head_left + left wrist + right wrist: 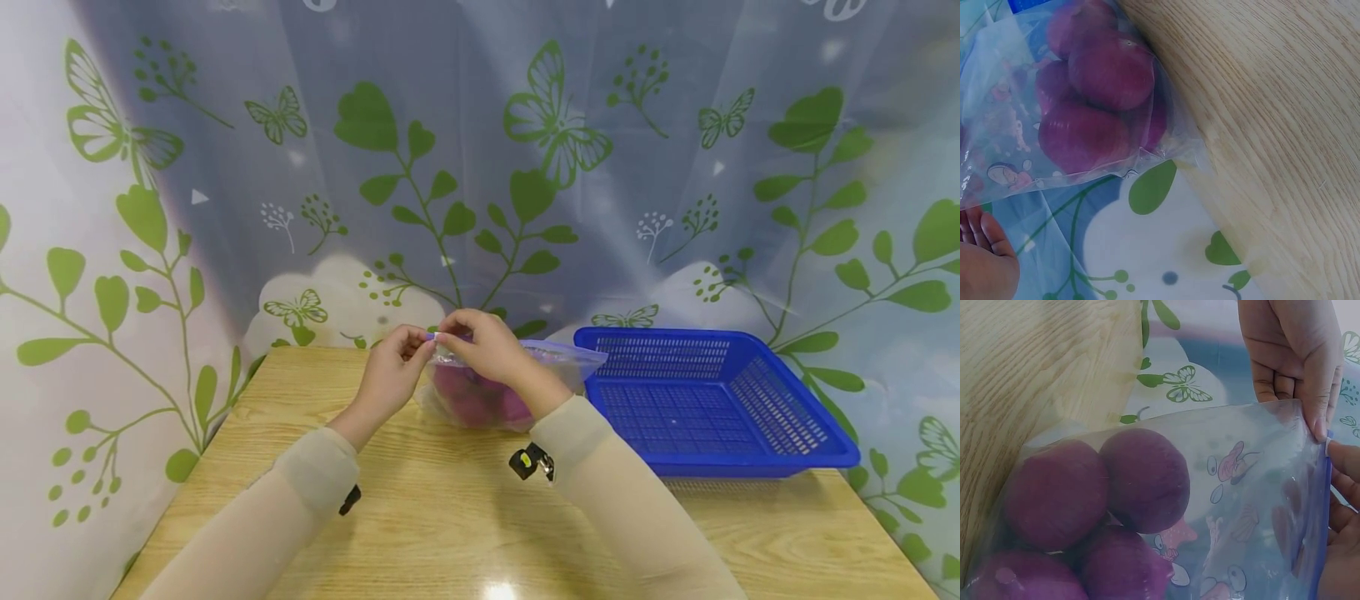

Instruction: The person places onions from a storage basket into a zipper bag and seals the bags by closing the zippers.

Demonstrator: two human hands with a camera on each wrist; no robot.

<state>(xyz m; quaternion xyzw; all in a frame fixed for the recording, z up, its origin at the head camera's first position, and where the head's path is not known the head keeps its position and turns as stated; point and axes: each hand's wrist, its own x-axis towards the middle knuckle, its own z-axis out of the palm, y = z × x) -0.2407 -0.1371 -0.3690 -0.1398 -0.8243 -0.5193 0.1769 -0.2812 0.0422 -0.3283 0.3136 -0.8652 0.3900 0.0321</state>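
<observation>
A clear zip bag (573, 357) with a blue-purple zip edge and printed cartoon figures stands on the table, holding several red onions (1144, 481). My left hand (392, 367) pinches the bag's upper left corner, at one end of the zip. Close beside it, my right hand (487, 348) pinches a small white slider (1327, 446) on that same end. Both sets of fingertips nearly meet there. In the left wrist view the onions (1110, 72) lie bunched in the bottom of the bag, and only part of the left hand (988, 259) shows.
A blue plastic basket (750, 460) with slotted walls stands on the right of the wooden table (427, 508), just beside the bag. Behind the table hangs a curtain (465, 100) printed with green leaves and butterflies.
</observation>
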